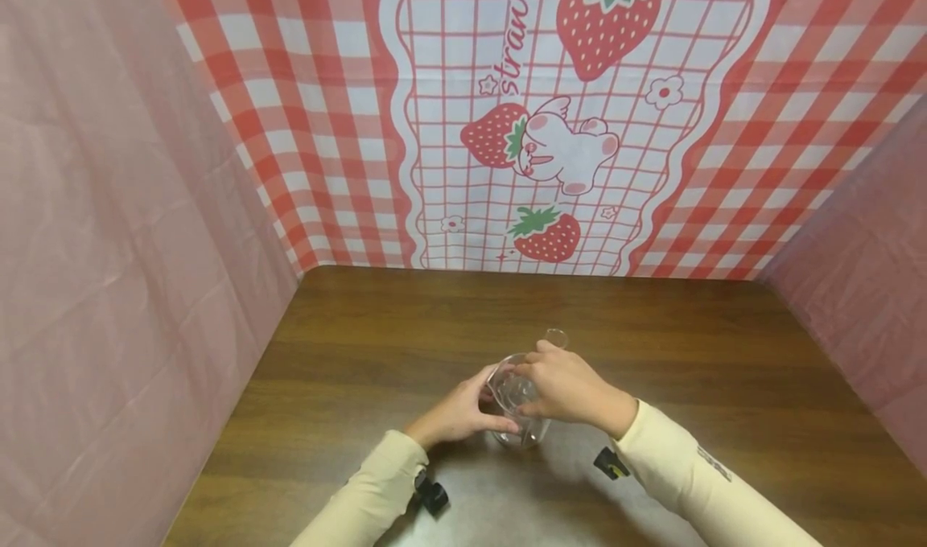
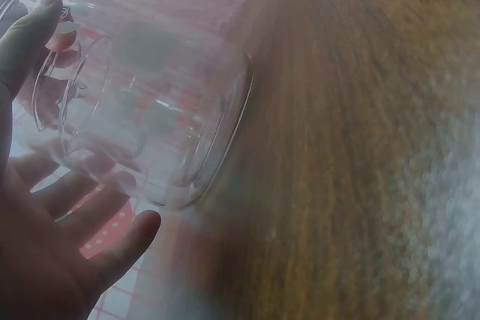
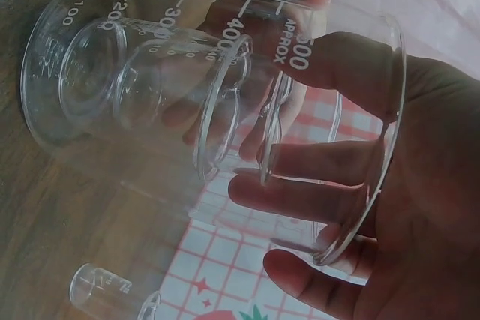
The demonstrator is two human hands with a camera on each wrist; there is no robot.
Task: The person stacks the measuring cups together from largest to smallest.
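Note:
A large clear glass beaker [image 1: 537, 433] with white marks up to 500 stands between my hands. My left hand [image 1: 456, 412] curves round its left side, thumb toward me and fingers behind. In the left wrist view those fingers [image 2: 120, 249] are spread along the glass. From above, my right hand [image 1: 568, 386] reaches into the mouth. Its thumb and fingers [image 3: 300, 192] are at the rim of a smaller beaker [image 3: 217, 110] nested inside and seem to pinch it. At least one more small glass shape shows deeper within; reflections blur how many.
Just beyond my right hand, a small beaker [image 1: 556, 338] stands on the brown wooden table [image 1: 376, 322]. A strawberry-print cloth [image 1: 348, 169] hangs behind the table. Pink curtains [image 1: 145, 249] flank both sides. Black wrist cameras [image 1: 432, 496] sit under the sleeves.

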